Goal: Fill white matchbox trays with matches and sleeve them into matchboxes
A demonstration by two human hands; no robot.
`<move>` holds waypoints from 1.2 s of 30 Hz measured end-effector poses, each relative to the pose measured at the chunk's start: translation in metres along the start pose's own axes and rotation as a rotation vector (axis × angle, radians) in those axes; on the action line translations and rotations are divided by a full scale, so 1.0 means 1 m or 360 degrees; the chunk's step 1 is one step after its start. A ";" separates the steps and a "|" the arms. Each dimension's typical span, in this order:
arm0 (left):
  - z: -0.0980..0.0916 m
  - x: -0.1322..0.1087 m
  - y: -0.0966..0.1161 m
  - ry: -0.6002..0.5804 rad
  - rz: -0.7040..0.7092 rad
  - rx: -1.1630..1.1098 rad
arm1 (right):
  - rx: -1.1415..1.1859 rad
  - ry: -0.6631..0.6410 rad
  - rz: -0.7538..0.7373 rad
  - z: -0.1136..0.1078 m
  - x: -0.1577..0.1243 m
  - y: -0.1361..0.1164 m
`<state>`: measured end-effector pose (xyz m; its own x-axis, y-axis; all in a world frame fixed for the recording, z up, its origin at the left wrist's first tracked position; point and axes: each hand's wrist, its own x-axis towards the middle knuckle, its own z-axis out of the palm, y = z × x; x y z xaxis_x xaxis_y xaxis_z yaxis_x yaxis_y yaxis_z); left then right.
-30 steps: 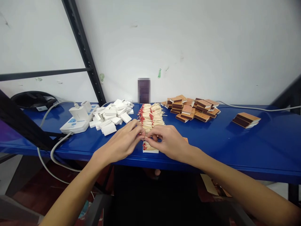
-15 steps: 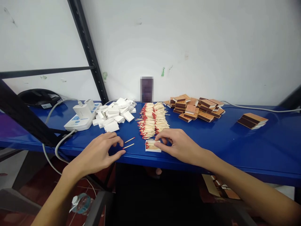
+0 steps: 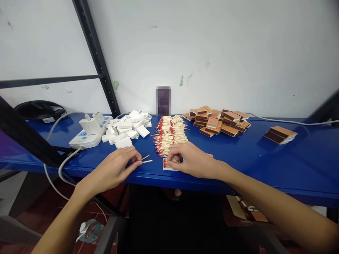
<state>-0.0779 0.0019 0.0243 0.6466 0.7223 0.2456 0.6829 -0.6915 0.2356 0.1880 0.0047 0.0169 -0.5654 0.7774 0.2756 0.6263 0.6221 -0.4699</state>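
My left hand rests on the blue table with its fingertips pinching at two loose matches lying near the front edge. My right hand is curled over a small white tray partly filled with red-tipped matches, fingers pressing on its contents. Just behind the tray lies a heap of matches.
A pile of white inner trays sits at the left, next to a white power strip with grey cables. Brown matchbox sleeves are heaped at the right, with a small stack farther right. A black metal frame rises at the left.
My left hand left the tray, moved left and set down two matches, then closed its fingers on them. My right hand stayed on the tray.
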 end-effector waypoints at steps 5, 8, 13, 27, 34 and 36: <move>0.000 0.020 0.013 0.0004 0.0078 -0.0035 | -0.0040 0.0034 0.0040 -0.006 -0.005 -0.002; 0.007 0.038 0.024 -0.0015 0.0178 -0.0001 | -0.0020 0.0147 0.0056 -0.014 -0.013 0.001; 0.021 0.054 0.037 -0.0101 0.0313 -0.0007 | -0.0013 0.0384 0.0137 -0.023 -0.028 0.009; 0.011 0.025 -0.010 -0.0203 -0.0034 0.0100 | -0.0113 0.0351 -0.0079 -0.017 -0.020 -0.001; 0.017 0.036 0.025 0.0363 0.0081 -0.0393 | 0.0364 0.0466 0.0138 -0.015 -0.012 -0.005; 0.025 0.044 0.041 0.0712 0.0095 -0.0715 | 0.0638 0.0350 0.0174 -0.015 -0.008 -0.011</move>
<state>-0.0130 0.0056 0.0217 0.4085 0.6729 0.6167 0.3781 -0.7397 0.5567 0.1939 -0.0067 0.0329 -0.3531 0.8647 0.3572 0.3948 0.4839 -0.7810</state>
